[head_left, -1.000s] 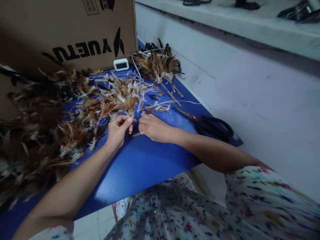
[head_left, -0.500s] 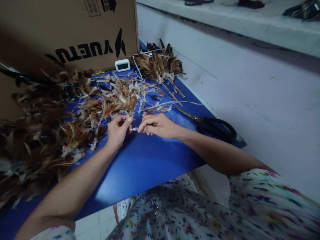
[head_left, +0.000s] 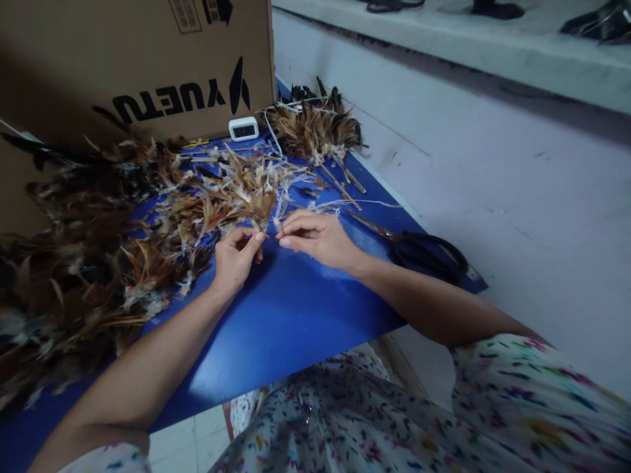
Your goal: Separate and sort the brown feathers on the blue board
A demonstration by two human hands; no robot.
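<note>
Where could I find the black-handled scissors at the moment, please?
In the head view, the scissors lie on the blue table, to the right of the person's right hand, near the table's edge beside the wall.

Well back from the fingers (head_left: 303, 223), a white top (head_left: 315, 427) bears small purple, green and pink marks, with matching short sleeves (head_left: 522, 387).
</note>
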